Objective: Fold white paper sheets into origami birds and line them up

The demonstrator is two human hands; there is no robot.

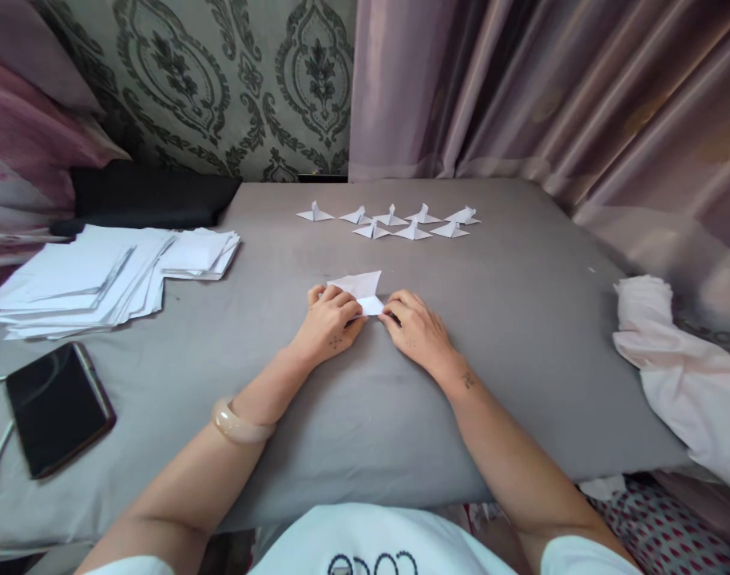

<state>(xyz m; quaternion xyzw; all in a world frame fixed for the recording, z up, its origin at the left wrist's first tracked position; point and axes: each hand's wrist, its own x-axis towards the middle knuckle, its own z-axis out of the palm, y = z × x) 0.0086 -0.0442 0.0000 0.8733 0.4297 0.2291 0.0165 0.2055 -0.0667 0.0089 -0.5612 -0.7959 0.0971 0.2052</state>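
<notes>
A small folded sheet of white paper (365, 286) lies between my hands on the grey cloth, with one flap standing up at the back. My left hand (334, 323) covers its left part, fingers bent over it and thumb along the near edge. At the right corner, the thumb and forefinger of my right hand (418, 323) pinch the paper. Part of the sheet is hidden under the left fingers. Beyond my hands, several folded white paper figures (392, 216) with upright points stand in two rows.
On the left lie stacks of white paper (95, 275), with a black folded item (155, 196) behind them. Nearer sits a dark phone or tablet (61, 409) beside a white cable. A bunched pale cloth (670, 351) lies at the table's right edge. Curtains (461, 88) hang behind.
</notes>
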